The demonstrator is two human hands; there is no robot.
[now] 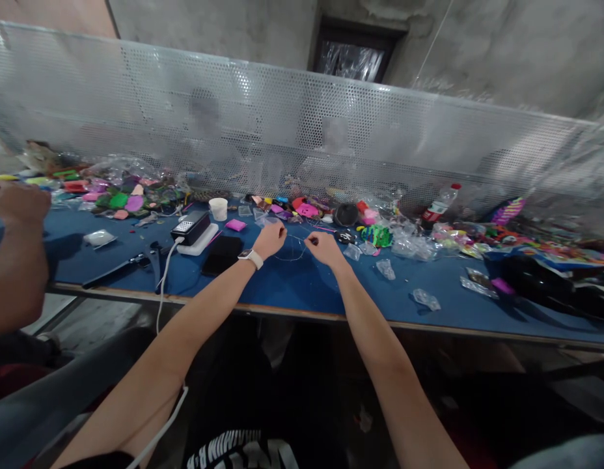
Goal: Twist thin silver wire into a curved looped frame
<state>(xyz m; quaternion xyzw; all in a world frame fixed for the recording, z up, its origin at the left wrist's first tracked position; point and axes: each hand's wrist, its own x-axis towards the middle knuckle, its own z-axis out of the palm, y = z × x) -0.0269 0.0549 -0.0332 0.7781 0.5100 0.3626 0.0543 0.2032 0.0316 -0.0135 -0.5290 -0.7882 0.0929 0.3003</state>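
Observation:
Both my arms reach out over a blue table top [306, 286]. My left hand [270, 238], with a white watch on the wrist, is closed in a pinch on one end of a thin clear cord [292, 251]. My right hand [321, 246] is closed on the cord's other end, and the cord sags in a loop between the two hands. Small colourful plastic pieces [302, 208] and little clear bags [384, 268] lie just beyond and to the right of my hands.
A black phone [222, 254], a charging power bank [191, 228] with a white cable, a white cup [218, 208] and black tools [119, 267] lie left of my hands. Another person's arm [12, 260] rests at far left. A perforated metal screen [302, 130] backs the table. A drink bottle [441, 203] stands right.

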